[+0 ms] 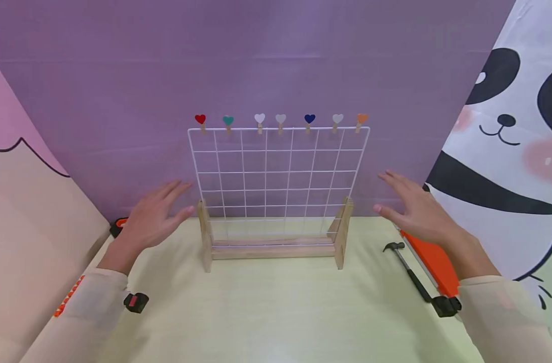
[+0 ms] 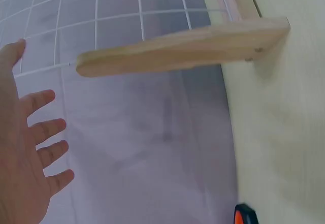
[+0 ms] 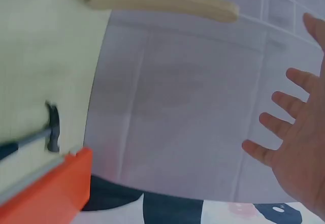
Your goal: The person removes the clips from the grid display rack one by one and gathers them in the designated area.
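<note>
A hammer (image 1: 417, 282) lies beside an orange object (image 1: 432, 262) — printed panda (image 1: 506, 120) at right.

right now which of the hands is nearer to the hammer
Right. The right hand is raised on the same side of the wire grid as the hammer; the left hand is beside the opposite side, farther away.

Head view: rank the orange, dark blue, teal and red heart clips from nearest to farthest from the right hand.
1. Orange heart clip, right end of the wire grid's top edge, nearest the right hand.
2. Dark blue heart clip, right of the middle.
3. Teal heart clip, left of the middle.
4. Red heart clip, left end.
</note>
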The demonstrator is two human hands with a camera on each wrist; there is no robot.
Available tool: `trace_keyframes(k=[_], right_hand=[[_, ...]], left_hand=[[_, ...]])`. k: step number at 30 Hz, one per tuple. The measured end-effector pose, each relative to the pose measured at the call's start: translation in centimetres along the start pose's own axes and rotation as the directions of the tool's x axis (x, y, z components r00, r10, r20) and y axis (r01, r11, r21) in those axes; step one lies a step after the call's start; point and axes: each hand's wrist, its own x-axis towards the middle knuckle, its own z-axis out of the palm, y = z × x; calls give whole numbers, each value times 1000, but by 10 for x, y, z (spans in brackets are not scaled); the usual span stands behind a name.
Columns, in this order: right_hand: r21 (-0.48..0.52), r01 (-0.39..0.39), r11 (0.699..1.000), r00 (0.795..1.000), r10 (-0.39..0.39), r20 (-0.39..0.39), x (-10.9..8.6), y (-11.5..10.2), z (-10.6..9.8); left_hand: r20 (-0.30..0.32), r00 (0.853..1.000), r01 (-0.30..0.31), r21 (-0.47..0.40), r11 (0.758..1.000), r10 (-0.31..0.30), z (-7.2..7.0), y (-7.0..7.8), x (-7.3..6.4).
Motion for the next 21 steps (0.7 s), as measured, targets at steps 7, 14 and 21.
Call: trace_keyframes(k=[7,14,21], right_hand=[[157,103,982,984,-77,-163,8,-16,4],[229,266,936,920,-176,-351,15,-37,7],[324,359,875,896,-226,-383,25,-59,8]], left_hand=[[-77,995,40,-210,977,-57,15,7,5],[-171,978,34,-444,895,-122,41,14,14],[-196,951,76,-604,794,-241,63,18,15]])
